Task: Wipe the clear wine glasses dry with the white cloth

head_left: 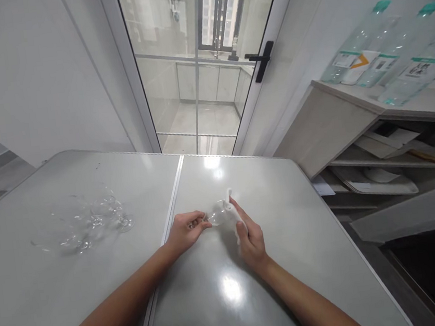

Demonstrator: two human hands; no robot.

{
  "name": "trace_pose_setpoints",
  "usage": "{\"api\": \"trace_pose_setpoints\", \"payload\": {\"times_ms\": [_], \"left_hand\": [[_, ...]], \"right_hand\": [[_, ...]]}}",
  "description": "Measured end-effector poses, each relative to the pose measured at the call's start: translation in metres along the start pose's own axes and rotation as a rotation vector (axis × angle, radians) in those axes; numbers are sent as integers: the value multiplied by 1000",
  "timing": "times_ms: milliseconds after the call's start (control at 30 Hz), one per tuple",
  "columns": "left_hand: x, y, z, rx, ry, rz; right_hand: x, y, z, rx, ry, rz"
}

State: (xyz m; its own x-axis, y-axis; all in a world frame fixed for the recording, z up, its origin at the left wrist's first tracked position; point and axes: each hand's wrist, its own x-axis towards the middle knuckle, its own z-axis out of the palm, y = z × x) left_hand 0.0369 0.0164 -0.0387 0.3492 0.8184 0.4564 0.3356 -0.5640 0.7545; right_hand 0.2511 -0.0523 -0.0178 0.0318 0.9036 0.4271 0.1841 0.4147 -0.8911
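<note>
My left hand is closed round the stem and foot of a clear wine glass, which lies sideways just above the grey table. My right hand presses a white cloth against the bowl of that glass, fingers curled round it. Both hands meet near the middle of the table, just right of its centre seam.
Several clear glasses lie grouped on the left half of the table. A glass door with a black handle stands behind. At the right, a shelf unit holds large plastic water bottles on top and papers below.
</note>
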Motion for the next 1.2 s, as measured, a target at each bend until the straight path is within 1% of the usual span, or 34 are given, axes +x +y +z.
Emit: {"api": "trace_pose_setpoints", "payload": {"times_ms": [67,100,133,167,200,233,267,300,333,400,433,500,567,633,667,700,767,833,867,900,933,967,1000,1033,1100,1133,1200], "left_hand": [[-2,-2,1,54,-18,53],[-3,-3,1,89,-32,116],[-4,-3,2,129,-50,204],[-5,-4,2,172,-70,306],[-6,-4,2,213,-87,407],[-6,-3,2,247,-100,494],[-7,-3,2,271,-111,557],[-7,-2,2,281,-113,589],[-6,-2,1,277,-105,593],[-5,-1,1,229,-63,550],[-5,-1,1,191,-34,506],[-4,0,2,112,12,381],[-3,0,3,43,16,241],[-2,1,3,0,6,126],[-2,2,2,-12,6,83],[-2,2,2,-19,8,48],[-1,2,2,-13,7,2],[-1,1,3,19,-3,16],[-1,1,3,44,-8,49],[-1,0,3,75,-12,100],[-2,-1,4,113,-22,170],[-2,-2,4,153,-42,254],[-3,-2,4,195,-66,344],[-4,-3,4,232,-95,432],[-5,-3,4,268,-136,553],[-6,-4,4,260,-136,573],[-6,-4,5,207,-97,536]], "right_hand": [[3,1,-7,-196,-180,-288],[5,1,-9,-276,-261,-384],[8,1,-11,-340,-315,-433],[9,0,-12,-380,-336,-433],[11,0,-12,-384,-328,-391],[12,-1,-12,-346,-309,-306],[12,-2,-11,-265,-288,-184],[12,-2,-11,-148,-269,-34],[13,-3,-10,-6,-245,124],[14,-3,-8,306,-183,393],[15,-3,-6,446,-149,486],[14,-2,-1,630,-71,583],[11,-3,4,653,13,582],[4,-4,8,526,82,484],[1,-4,9,421,99,395],[-2,-3,9,302,99,283],[-5,-2,7,67,55,10],[-5,1,3,-127,-46,-270],[-3,2,1,-213,-111,-374],[0,2,-1,-293,-177,-440],[2,2,-3,-363,-230,-466],[5,2,-4,-411,-261,-446],[7,1,-5,-424,-272,-385],[9,-1,-6,-393,-271,-292],[12,-4,-7,-208,-255,-31],[13,-5,-7,-74,-243,115],[14,-6,-5,203,-204,372]]}}
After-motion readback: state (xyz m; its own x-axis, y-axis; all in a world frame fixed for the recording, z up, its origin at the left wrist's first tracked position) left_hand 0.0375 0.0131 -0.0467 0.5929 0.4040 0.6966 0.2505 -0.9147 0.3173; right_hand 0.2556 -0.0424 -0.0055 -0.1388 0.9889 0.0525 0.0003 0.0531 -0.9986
